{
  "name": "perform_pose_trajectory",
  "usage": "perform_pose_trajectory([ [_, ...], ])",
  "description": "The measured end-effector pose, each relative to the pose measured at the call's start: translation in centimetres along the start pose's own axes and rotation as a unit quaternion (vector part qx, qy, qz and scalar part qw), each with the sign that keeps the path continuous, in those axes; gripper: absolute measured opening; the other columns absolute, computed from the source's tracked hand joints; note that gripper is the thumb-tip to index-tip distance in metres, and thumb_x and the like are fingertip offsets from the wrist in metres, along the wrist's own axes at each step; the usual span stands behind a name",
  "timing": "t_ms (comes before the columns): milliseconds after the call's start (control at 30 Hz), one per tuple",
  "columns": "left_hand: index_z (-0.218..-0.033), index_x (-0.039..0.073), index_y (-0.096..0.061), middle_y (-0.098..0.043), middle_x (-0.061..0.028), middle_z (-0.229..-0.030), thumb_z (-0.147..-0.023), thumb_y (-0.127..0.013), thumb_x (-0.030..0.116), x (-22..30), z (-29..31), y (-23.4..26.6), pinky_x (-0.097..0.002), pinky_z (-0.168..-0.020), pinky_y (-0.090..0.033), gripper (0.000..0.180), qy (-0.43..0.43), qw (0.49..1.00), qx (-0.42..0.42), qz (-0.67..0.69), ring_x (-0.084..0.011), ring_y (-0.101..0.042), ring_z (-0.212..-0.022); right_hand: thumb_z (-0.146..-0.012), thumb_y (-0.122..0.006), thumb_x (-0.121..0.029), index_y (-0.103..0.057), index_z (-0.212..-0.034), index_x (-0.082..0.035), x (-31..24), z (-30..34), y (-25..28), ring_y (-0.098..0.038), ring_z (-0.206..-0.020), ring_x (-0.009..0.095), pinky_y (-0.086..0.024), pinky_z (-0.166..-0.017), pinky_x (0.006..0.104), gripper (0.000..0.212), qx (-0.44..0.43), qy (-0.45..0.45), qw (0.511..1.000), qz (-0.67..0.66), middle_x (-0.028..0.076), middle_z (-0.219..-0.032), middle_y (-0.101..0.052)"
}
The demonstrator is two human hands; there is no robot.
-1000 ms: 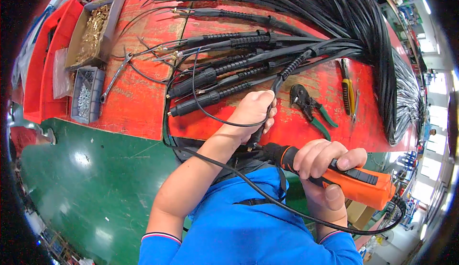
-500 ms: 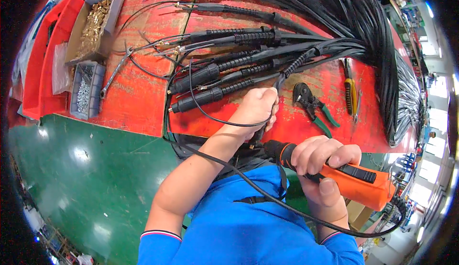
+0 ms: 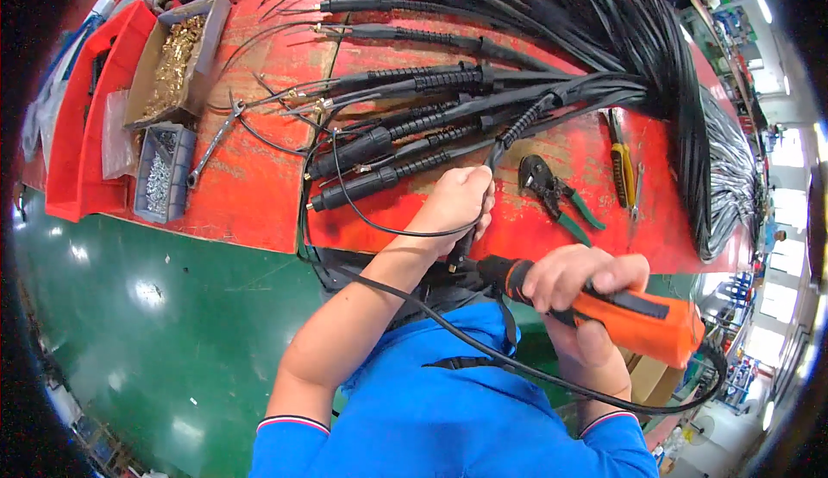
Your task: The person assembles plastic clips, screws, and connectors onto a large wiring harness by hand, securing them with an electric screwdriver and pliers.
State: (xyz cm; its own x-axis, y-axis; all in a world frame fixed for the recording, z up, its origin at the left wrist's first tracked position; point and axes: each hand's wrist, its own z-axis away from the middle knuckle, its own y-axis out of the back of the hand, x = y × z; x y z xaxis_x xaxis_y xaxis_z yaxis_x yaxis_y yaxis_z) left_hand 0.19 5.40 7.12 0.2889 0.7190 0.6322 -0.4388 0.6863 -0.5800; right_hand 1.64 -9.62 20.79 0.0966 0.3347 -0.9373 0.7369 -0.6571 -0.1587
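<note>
My left hand point(image 3: 457, 206) is closed around a black cable point(image 3: 517, 124) with a ribbed sleeve. Below the fist, the cable's black end piece with a small brass tip point(image 3: 454, 265) points down at the table's near edge. My right hand point(image 3: 578, 284) grips an orange and black corded power tool point(image 3: 642, 323), its black nose point(image 3: 493, 271) just right of the brass tip. Whether nose and tip touch, I cannot tell. The tool's black cord point(image 3: 483, 353) loops across my front and over my left forearm. A thin black wire crosses my left wrist.
Several black cable assemblies point(image 3: 371, 146) lie across the red table point(image 3: 250, 210), running into a thick bundle point(image 3: 664, 55). Green-handled pliers point(image 3: 556, 193) and yellow-handled pliers point(image 3: 623, 167) lie at right. A wrench point(image 3: 216, 143), a brass-parts box point(image 3: 185, 59), a grey screw bin point(image 3: 161, 176) and red trays point(image 3: 73, 150) are at left.
The whole view has shifted slightly. The tool's rear end has lifted a little in my right hand, and the brass tip below my left fist shows more clearly. Both hands keep their grips.
</note>
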Motion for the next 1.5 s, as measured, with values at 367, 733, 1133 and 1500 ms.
perform_pose_trajectory([
  [367, -0.089, 0.008, -0.056, -0.056, -0.002, -0.069, -0.107, -0.049, 0.037, 0.4, -0.1, 0.9, -0.0282, -0.044, -0.046, 0.035, 0.038, 0.996, -0.064, 0.044, -0.0131, -0.055, -0.051, -0.088, -0.077, -0.028, -0.046, -0.124, -0.014, -4.8, -5.6, -0.9, -0.064, -0.063, 0.018, -0.059, -0.056, 0.034, 0.05, -0.111, 0.281, 0.953, 0.019, 0.006, -0.087, -0.062],
  [733, -0.109, 0.011, -0.06, -0.066, -0.0019, -0.083, -0.107, -0.048, 0.044, 1.0, 4.8, 4.2, -0.0241, -0.049, -0.052, 0.035, -0.023, 0.994, -0.089, 0.054, -0.0088, -0.062, -0.058, -0.088, -0.08, -0.035, -0.047, -0.122, -0.017, -2.9, -13.5, -8.2, -0.058, -0.067, 0.024, -0.049, -0.068, 0.0411, 0.05, -0.049, 0.211, 0.975, -0.047, 0.005, -0.081, -0.054],
  [1133, -0.141, 0.005, -0.052, -0.064, -0.0022, -0.097, -0.11, -0.047, 0.02, -3.9, 7.5, 5.2, -0.0268, -0.073, -0.051, 0.035, -0.05, 0.989, -0.079, -0.113, -0.0105, -0.061, -0.081, -0.077, -0.074, -0.012, -0.058, -0.128, -0.007, 12.3, -27.3, -27.4, -0.063, -0.113, 0.035, -0.045, -0.103, 0.049, 0.054, -0.399, 0.339, 0.789, 0.321, 0.016, -0.118, -0.065],
  [1500, -0.121, 0.002, -0.067, -0.067, -0.0045, -0.1, -0.105, -0.054, 0.017, 0.6, 8.7, 6.0, -0.0325, -0.089, -0.05, 0.026, 0.028, 0.997, -0.073, -0.015, -0.0139, -0.063, -0.093, -0.077, -0.071, -0.015, -0.058, -0.132, -0.021, 22.6, -29.8, -35.0, -0.059, -0.125, 0.028, -0.039, -0.106, 0.0537, 0.057, -0.486, 0.318, 0.674, 0.457, 0.009, -0.123, -0.062],
])
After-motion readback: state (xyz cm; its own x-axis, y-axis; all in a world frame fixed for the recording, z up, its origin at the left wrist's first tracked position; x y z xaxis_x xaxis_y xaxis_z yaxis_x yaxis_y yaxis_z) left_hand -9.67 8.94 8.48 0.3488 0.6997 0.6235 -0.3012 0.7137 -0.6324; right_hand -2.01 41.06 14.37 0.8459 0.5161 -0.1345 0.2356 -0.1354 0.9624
